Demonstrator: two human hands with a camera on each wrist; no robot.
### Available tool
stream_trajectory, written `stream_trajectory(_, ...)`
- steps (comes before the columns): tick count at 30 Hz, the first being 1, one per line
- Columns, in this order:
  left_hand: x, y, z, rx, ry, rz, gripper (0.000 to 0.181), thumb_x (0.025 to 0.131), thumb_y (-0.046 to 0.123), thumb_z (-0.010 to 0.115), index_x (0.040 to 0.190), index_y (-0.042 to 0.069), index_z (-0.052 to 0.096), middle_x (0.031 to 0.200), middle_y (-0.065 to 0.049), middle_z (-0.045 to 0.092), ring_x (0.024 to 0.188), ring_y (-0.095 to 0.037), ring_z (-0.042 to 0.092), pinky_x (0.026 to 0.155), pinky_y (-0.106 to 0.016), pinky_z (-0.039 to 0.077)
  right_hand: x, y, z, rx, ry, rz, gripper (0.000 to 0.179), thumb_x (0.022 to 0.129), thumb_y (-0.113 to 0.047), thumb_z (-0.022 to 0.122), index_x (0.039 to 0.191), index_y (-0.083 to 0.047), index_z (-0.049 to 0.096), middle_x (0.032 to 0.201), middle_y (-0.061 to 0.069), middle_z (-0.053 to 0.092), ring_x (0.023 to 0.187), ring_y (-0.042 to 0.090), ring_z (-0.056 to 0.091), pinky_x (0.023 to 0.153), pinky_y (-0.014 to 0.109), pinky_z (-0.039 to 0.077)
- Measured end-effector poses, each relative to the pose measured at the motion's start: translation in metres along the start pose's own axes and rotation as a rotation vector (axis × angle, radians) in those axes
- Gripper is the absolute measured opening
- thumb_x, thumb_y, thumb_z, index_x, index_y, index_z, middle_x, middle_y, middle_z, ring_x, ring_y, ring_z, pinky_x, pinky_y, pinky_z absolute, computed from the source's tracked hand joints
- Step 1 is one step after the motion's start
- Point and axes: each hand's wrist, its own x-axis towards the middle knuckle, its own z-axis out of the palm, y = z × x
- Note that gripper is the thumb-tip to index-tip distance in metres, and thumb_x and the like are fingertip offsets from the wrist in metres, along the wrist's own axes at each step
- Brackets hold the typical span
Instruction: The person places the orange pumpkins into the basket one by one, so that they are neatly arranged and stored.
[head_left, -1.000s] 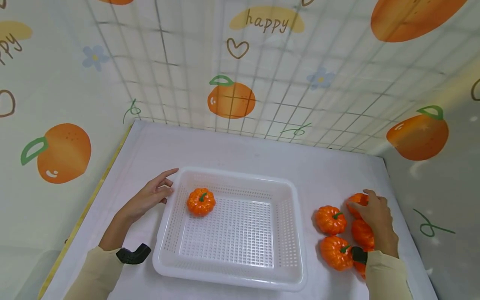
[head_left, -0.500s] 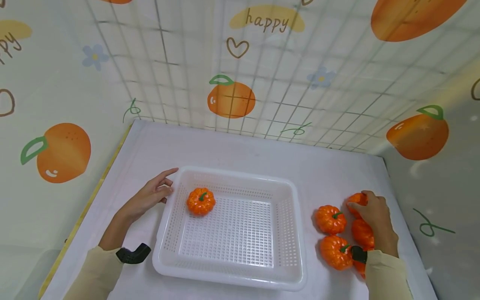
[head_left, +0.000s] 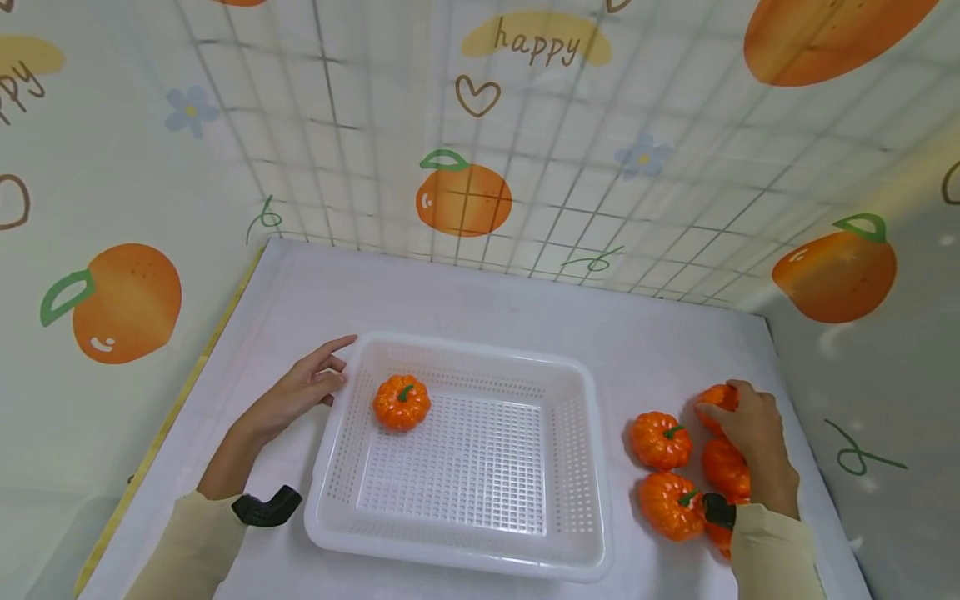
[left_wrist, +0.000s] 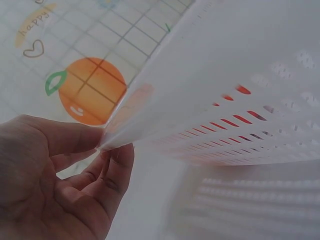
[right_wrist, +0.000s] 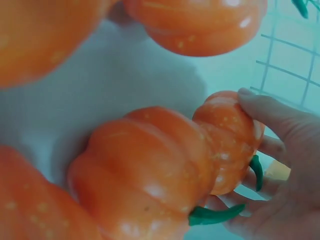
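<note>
My left hand (head_left: 303, 387) is at the left rim of a white plastic basket (head_left: 457, 567). In the left wrist view, the rim sits between that hand's curled fingers (left_wrist: 112, 175) and the digit above. A small orange toy pumpkin (head_left: 402, 403) with a green stem lies in the basket's back left part. Over at the right, my right hand (head_left: 757, 429) grips the rearmost pumpkin (right_wrist: 227, 142) of a group on the table. Its thumb lies on the pumpkin's top side, with other fingers behind the green stem (right_wrist: 256, 172).
Two pumpkins stand right of the basket, one farther back (head_left: 660, 440) and one nearer (head_left: 670, 506). Another pumpkin (head_left: 723, 467) is partly under the right wrist; one more (head_left: 720, 540) shows beside the sleeve. Printed curtains (head_left: 360, 167) border the white table (head_left: 480, 296).
My right hand's fingers have closed in slightly on the rearmost pumpkin. The left hand, the basket and the other pumpkins stay where they were.
</note>
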Motion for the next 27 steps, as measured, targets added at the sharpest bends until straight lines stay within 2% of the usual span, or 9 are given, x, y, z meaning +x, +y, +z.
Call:
stream_trajectory(9, 0.000, -0.001, -0.001, -0.001, -0.001, 0.005, 0.059, 0.102, 0.011, 0.052, 0.157, 0.015, 0.030, 0.119, -0.022, 0.048, 0.100, -0.032, 0.059, 0.080, -0.029, 0.054, -0.001, -0.008, -0.004, 0.000, 0.059, -0.071, 0.075, 0.096, -0.028, 0.065, 0.146, 0.012, 0.027, 0.136, 0.045, 0.025, 0.116, 0.059, 0.033, 0.096, 0.074, 0.034)
stream_trajectory(27, -0.001, 0.000, 0.000, 0.005, 0.003, 0.006, 0.059, 0.102, 0.012, 0.052, 0.157, 0.015, 0.030, 0.119, -0.021, 0.048, 0.102, -0.033, 0.058, 0.081, -0.029, 0.054, -0.006, -0.038, -0.014, -0.001, 0.129, -0.084, 0.074, 0.097, -0.025, 0.065, 0.150, 0.008, 0.026, 0.141, 0.044, 0.023, 0.118, 0.058, 0.032, 0.095, 0.070, 0.039)
